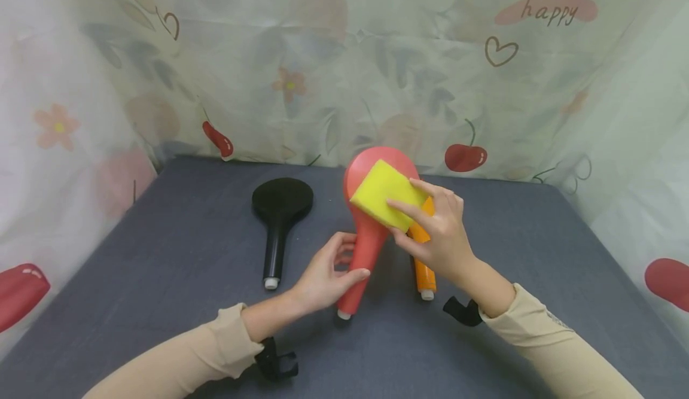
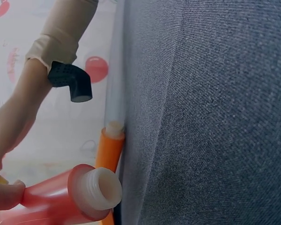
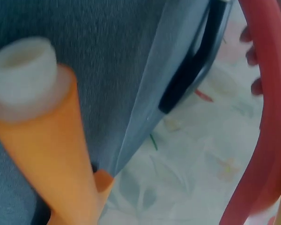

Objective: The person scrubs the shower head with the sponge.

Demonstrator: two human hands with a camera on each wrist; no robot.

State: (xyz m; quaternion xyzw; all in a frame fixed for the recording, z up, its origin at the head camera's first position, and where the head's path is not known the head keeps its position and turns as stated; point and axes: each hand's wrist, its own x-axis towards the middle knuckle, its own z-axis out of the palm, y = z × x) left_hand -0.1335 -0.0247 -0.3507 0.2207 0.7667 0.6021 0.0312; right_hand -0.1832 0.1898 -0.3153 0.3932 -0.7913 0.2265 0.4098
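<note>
My left hand (image 1: pixel 321 278) grips the handle of a red shower head (image 1: pixel 369 237), thumb across the front and fingers behind. The shower head is held tilted above the table, its round head up and its white threaded end (image 2: pixel 104 188) down. In my right hand (image 1: pixel 445 234) a yellow sponge (image 1: pixel 383 194) is pinched between thumb and fingers, lying over the front of the red head. Behind that hand lies an orange shower head (image 1: pixel 425 274), its upper part mostly hidden; its handle (image 3: pixel 56 145) looms large in the right wrist view.
A black shower head (image 1: pixel 282 203) lies to the left on the dark grey tablecloth (image 1: pixel 177 255). Patterned curtains (image 1: pixel 344 58) enclose the back and sides. Black wrist-worn devices (image 1: pixel 276 360) hang beneath both cuffs.
</note>
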